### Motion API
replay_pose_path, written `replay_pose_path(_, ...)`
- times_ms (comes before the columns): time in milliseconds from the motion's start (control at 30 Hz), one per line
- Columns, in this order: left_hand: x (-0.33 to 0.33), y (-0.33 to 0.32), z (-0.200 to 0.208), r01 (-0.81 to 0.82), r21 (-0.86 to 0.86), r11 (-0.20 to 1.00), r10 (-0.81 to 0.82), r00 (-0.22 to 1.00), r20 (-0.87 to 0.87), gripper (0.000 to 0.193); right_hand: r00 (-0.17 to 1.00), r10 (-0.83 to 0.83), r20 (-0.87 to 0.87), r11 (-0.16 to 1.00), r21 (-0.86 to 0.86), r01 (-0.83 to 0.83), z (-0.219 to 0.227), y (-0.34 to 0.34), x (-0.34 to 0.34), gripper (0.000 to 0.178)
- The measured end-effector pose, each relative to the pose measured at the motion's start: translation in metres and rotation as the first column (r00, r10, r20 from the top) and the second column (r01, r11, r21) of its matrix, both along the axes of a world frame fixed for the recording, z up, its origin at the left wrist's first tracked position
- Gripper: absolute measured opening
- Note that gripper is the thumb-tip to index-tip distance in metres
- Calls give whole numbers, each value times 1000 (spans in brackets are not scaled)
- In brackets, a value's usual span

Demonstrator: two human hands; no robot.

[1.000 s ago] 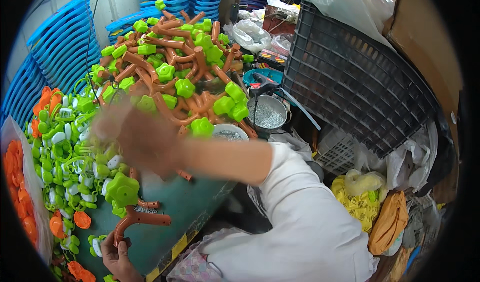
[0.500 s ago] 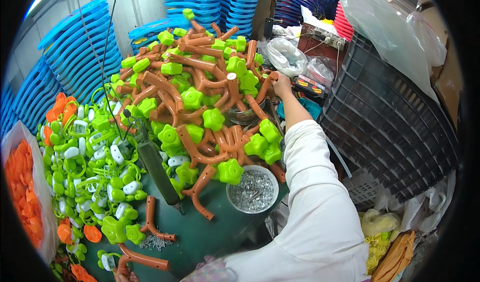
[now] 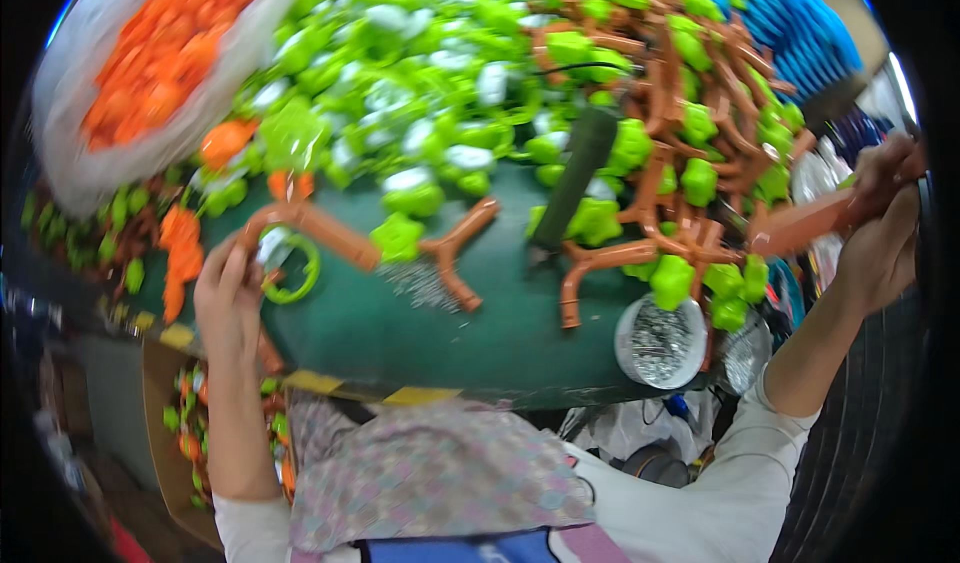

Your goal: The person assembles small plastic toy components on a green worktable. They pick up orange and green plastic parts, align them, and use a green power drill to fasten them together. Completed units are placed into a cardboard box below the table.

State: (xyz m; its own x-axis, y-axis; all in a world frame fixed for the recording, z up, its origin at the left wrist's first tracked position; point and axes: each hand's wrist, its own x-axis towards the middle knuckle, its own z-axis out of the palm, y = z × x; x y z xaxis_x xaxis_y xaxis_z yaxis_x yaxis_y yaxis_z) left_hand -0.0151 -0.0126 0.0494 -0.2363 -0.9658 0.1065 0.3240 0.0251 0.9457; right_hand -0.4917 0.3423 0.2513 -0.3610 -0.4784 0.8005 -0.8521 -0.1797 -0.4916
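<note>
Left hand (image 3: 230, 288), 9 o'clock of the view: thumb and fingers pinched round one end of a bent brown branch (image 3: 335, 235). Branch lies at 2 o'clock from that hand, its straight length pointing toward 4 o'clock. Right hand (image 3: 882, 225), 3 o'clock near the rim: appears curled round a brown tube (image 3: 800, 226); blurred, exact finger placement cannot be told. Tube lies between 8 and 9 o'clock from this hand, long axis roughly 8–2; right hand much the nearer, the two held pieces well apart. Surroundings, by size: green table (image 3: 530, 338) across the middle; heap of green-and-white parts (image 3: 390, 93) at 11 to 12 o'clock; heap of brown branches with green stars (image 3: 660, 73) at 1 to 2; clear bag of orange parts (image 3: 62, 133) at 10; dark driver (image 3: 578, 178), tilted, at 1 to 2; Y-shaped brown branch (image 3: 440, 250) just left of centre; bowl of metal bits (image 3: 624, 355) at 4; loose screws (image 3: 420, 283) beside the Y-shaped piece.
</note>
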Motion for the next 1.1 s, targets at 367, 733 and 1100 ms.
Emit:
replay_pose_path(367,73,-103,-12,-62,-1,998,62,998,-13,21,579,730,362,328,557,-763,-149,-255,236,24)
replay_pose_path(733,58,-229,-118,31,-42,999,1,789,614,26,757,514,-404,858,246,-451,-149,-255,203,46)
replay_pose_path(1100,46,-137,-60,-108,-532,840,499,541,677,36,644,-193,741,734,-326,595,-7,-10,-340,28)
